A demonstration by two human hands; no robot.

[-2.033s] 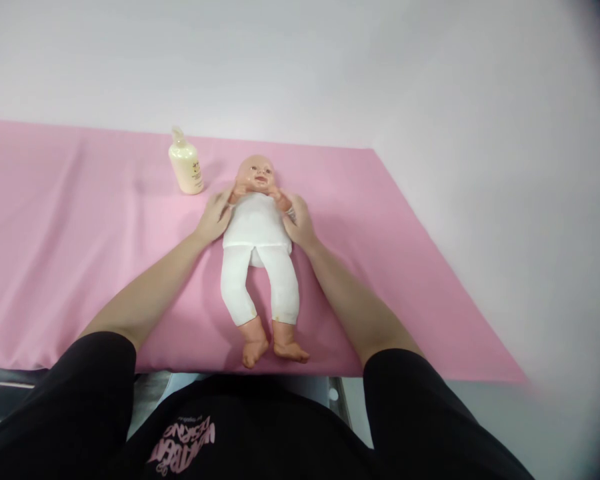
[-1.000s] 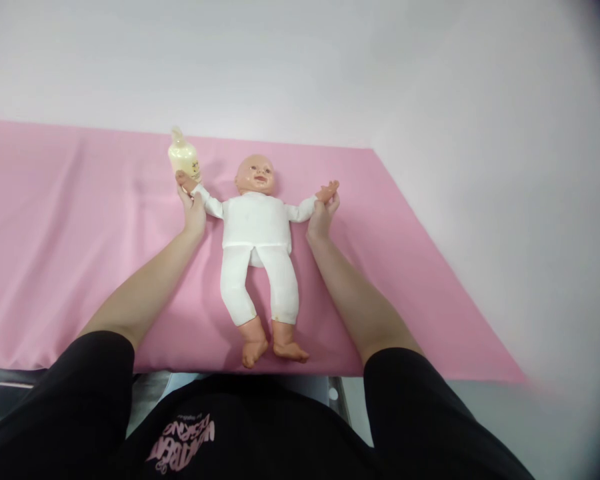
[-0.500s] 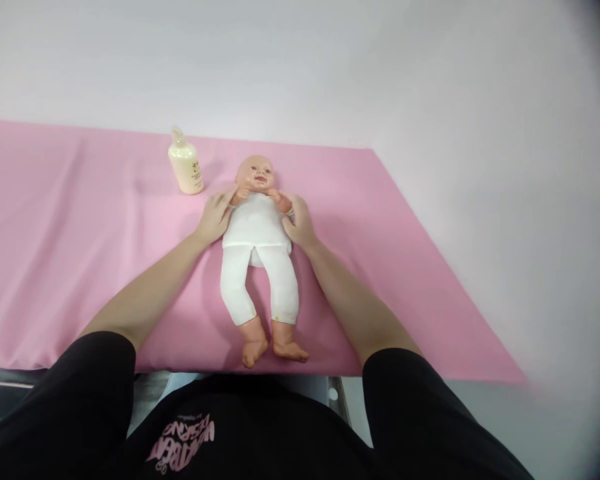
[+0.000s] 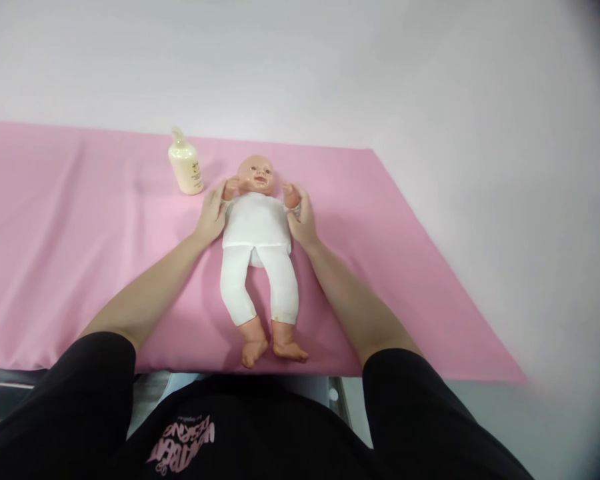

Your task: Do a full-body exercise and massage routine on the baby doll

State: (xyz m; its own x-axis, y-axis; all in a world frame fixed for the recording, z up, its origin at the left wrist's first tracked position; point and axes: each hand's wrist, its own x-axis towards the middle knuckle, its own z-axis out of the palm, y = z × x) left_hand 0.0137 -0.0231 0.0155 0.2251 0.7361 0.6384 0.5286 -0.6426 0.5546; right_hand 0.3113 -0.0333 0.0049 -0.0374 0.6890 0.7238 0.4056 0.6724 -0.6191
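A baby doll (image 4: 257, 223) with a white cloth body lies on its back on the pink cover, head away from me and feet near the front edge. My left hand (image 4: 212, 215) is closed around the doll's arm on the left of the view, its small hand showing beyond my fingers. On the other side, my right hand (image 4: 303, 221) wraps the doll's other arm in the same way. Both doll arms are held out to the sides of the chest, and parts of them are hidden by my fingers.
A pump bottle (image 4: 187, 165) of pale yellow liquid stands left of the doll's head. The pink cover (image 4: 380, 267) spreads over the table up to a white wall (image 4: 300, 67). A dark framed object (image 4: 6, 402) shows below the table at lower left.
My hands have moved slightly apart, drawing the doll's arms from over its upper chest out to the sides. The doll's body and the bottle have stayed put.
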